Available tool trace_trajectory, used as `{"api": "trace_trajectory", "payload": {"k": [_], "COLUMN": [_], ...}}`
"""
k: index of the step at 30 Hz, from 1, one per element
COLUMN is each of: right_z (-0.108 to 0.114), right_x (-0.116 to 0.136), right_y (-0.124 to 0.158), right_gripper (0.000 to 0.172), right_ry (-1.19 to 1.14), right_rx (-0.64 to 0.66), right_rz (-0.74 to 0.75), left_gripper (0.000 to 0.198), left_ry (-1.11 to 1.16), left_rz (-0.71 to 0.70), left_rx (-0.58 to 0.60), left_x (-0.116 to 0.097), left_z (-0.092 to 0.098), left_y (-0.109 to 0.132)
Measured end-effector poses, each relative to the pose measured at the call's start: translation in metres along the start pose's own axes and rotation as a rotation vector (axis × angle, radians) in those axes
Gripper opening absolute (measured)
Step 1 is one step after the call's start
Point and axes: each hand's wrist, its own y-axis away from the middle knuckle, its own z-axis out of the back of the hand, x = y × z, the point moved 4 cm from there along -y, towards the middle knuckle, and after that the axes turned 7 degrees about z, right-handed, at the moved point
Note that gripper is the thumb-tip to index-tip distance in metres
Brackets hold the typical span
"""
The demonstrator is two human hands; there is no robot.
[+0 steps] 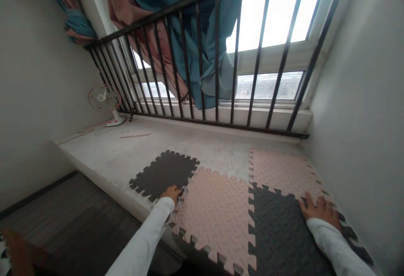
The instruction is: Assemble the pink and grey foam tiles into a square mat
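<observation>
A dark foam tile (166, 173) lies on the pale ledge, its upper right corner against a pink tile (217, 213). My left hand (171, 193) is at the near right corner of that dark tile, beside the pink one; its fingers look bent, and whether they grip the tile is unclear. My right hand (320, 209) rests palm down with fingers spread, where a second dark tile (284, 234) meets a second pink tile (284, 171). The middle pink tile and the right dark tile are side by side with their toothed edges meeting.
A black metal railing (202, 120) runs along the window, with pink and teal curtains (189, 57) behind it. A small fan (115, 118) stands at the ledge's far left. A thin strip (135, 135) lies nearby. The ledge (104, 183) drops to a dark floor (75, 221).
</observation>
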Motion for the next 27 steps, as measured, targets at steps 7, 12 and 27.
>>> {"api": "trace_trajectory", "payload": {"k": [7, 12, 27], "right_z": [0.014, 0.019, 0.005], "right_x": [0.006, 0.008, 0.005], "right_y": [0.004, 0.005, 0.007], "right_gripper": [0.054, 0.05, 0.047], "right_ry": [0.061, 0.083, 0.062], "right_rx": [0.135, 0.171, 0.0], "right_rz": [0.019, 0.016, 0.084], "left_gripper": [0.04, 0.041, 0.049], "left_ry": [-0.157, -0.26, 0.325], "left_rz": [-0.074, -0.113, -0.389], "left_rx": [0.025, -0.052, -0.339], "left_x": [-0.009, -0.008, -0.265], "left_z": [0.005, 0.006, 0.079], "left_y": [-0.02, -0.034, -0.095]}}
